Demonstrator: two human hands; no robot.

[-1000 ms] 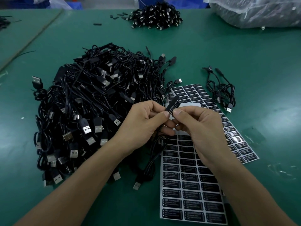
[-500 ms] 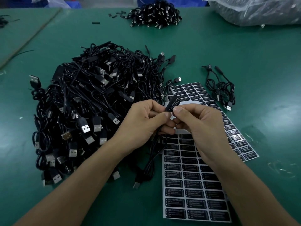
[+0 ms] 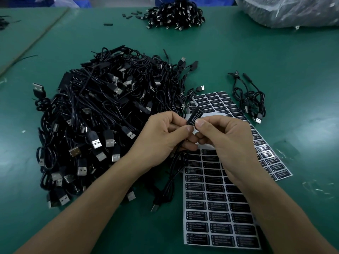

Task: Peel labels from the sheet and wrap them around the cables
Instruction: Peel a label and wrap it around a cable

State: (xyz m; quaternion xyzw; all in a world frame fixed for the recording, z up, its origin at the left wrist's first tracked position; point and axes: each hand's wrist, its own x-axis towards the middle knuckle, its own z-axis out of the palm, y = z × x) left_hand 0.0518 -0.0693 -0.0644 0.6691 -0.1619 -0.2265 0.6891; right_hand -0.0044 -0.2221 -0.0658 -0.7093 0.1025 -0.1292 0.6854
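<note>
My left hand (image 3: 161, 136) and my right hand (image 3: 227, 142) meet above the top of the near label sheet (image 3: 218, 213). Between their thumbs and forefingers they pinch a black label (image 3: 194, 115) printed "LED CONTROLLER", folded around the controller part of a black USB cable (image 3: 170, 186). That cable hangs down from my left hand, and its plug lies on the green table near the sheet's left edge. A second label sheet (image 3: 220, 101) lies farther back, partly under my hands.
A big heap of black USB cables (image 3: 102, 118) fills the table to the left. A few cables (image 3: 249, 99) lie right of the sheets. A smaller cable pile (image 3: 176, 13) and a clear plastic bag (image 3: 289, 10) sit at the far edge.
My fingers have pressed the label tighter around the cable; both hands stay in nearly the same place.
</note>
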